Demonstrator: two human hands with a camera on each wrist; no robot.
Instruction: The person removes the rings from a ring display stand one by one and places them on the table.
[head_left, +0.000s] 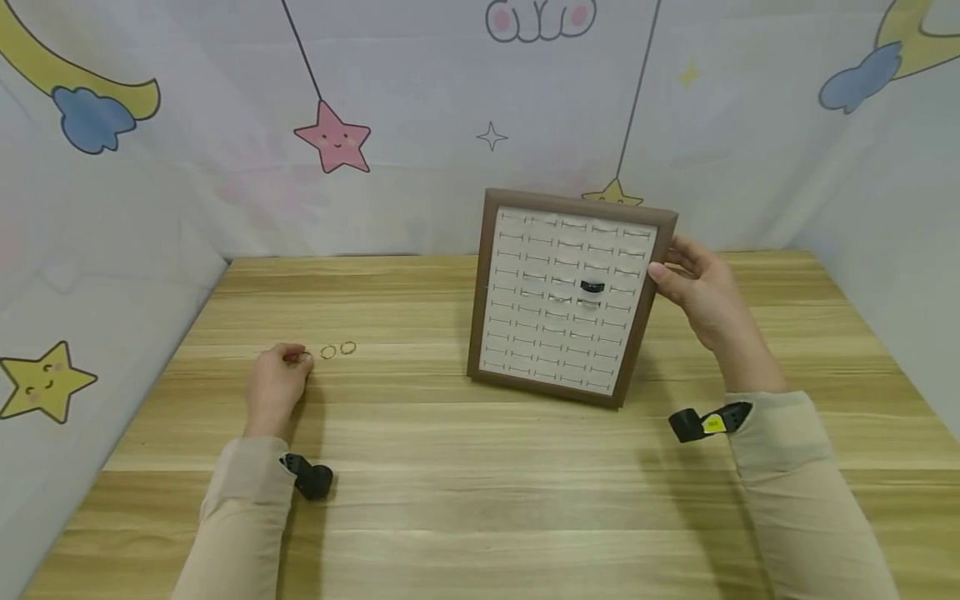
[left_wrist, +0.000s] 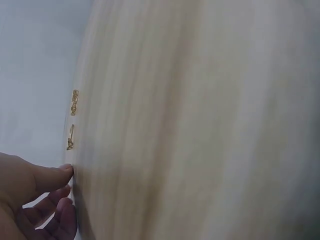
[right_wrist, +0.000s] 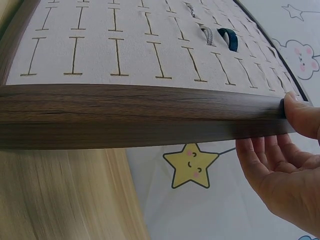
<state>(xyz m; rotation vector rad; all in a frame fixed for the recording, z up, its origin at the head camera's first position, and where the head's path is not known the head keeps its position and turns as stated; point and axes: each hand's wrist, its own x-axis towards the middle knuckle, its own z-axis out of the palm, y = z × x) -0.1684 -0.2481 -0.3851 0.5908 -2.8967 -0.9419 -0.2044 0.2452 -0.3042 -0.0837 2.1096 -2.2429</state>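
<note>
Two gold-coloured rings (left_wrist: 74, 102) lie on the pale wood-grain table (head_left: 480, 500) just beside the left hand (head_left: 277, 385); I can't tell whether its bent fingers pinch anything. The right hand (head_left: 703, 292) grips the tilted, rectangular, brown-framed board (head_left: 551, 332) with white slotted insert, thumb in front, fingers behind. Should that one-sided hold slacken, the board could topple; a clumsy left fingertip might scatter the rings.

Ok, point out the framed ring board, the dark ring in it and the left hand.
Framed ring board (head_left: 482, 287): head view, on the frame's left bar.
Dark ring (right_wrist: 232, 42): right wrist view, on its band.
Left hand (head_left: 274, 383): head view, on its back.
</note>
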